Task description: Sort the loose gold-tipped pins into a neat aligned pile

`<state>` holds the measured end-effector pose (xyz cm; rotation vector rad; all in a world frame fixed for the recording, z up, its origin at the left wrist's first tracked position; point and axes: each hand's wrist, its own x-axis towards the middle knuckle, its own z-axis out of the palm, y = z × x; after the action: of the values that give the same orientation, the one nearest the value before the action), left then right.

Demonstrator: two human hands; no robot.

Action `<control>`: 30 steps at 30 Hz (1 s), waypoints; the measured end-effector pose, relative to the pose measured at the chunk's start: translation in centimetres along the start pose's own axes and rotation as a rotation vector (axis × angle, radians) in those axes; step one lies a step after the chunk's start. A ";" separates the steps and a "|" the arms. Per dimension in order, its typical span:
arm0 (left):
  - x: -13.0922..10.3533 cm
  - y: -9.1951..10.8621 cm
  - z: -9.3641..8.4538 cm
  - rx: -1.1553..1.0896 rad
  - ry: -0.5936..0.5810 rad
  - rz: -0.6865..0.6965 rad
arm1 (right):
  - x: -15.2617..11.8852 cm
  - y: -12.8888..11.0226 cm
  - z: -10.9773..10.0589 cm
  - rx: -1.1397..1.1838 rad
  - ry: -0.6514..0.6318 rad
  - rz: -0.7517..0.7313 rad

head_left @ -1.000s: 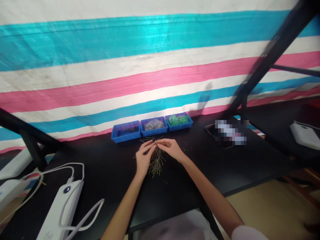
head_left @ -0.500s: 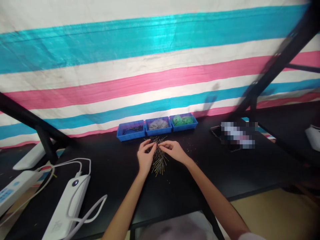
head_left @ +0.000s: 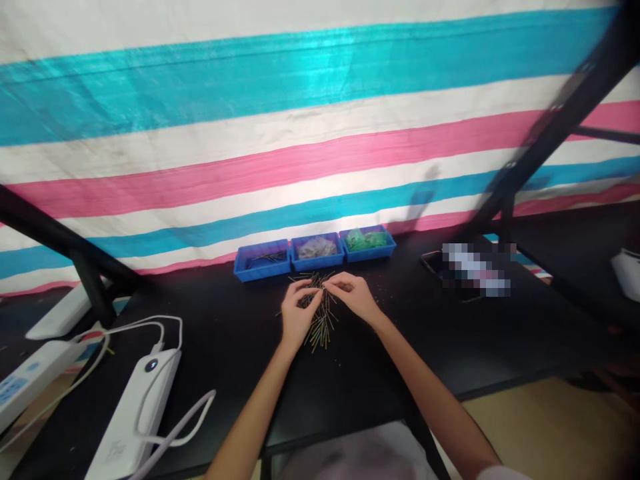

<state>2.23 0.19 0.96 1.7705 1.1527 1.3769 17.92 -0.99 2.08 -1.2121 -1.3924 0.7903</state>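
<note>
A loose pile of thin metal rods (head_left: pixel 320 331), some yellowish and some grey, lies on the black table (head_left: pixel 225 360). Over the pile, my left hand (head_left: pixel 299 308) has thumb and forefinger pinched together. My right hand (head_left: pixel 354 295) is pinched too, its fingertips almost meeting those of the left. Whatever sits between the fingertips is too small to make out. Just behind the hands stand three blue trays: the left tray (head_left: pixel 263 271) holds a few dark thin pieces, the middle one clear plastic bags (head_left: pixel 317 248), the right one green bags (head_left: pixel 367 240).
A white power bank (head_left: pixel 133 413) with a looped cable (head_left: pixel 200 420) lies at the left, beside a white power strip (head_left: pixel 35 373). To the right is a phone (head_left: pixel 435 263), partly blurred out. Black frame legs (head_left: pixel 95 293) rise at both sides before a striped sheet (head_left: pixel 250 167).
Both hands have shifted slightly to the right over the pile, still pinched close together. The trays and the other things have stayed in place.
</note>
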 end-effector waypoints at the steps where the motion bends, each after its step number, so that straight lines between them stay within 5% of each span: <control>1: 0.1 0.0 0.0 -0.028 0.008 -0.023 | 0.0 0.1 0.0 0.008 -0.003 0.010; 13: -0.2 0.2 0.3 -0.075 -0.007 -0.083 | -0.8 0.4 1.1 -0.081 -0.274 0.026; 30: 0.4 0.2 -0.1 -0.072 0.041 -0.026 | -0.2 0.1 0.5 0.021 -0.065 0.006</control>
<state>2.24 0.43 1.36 1.6779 1.1295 1.4280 17.42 -1.08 1.81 -1.1840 -1.4301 0.8526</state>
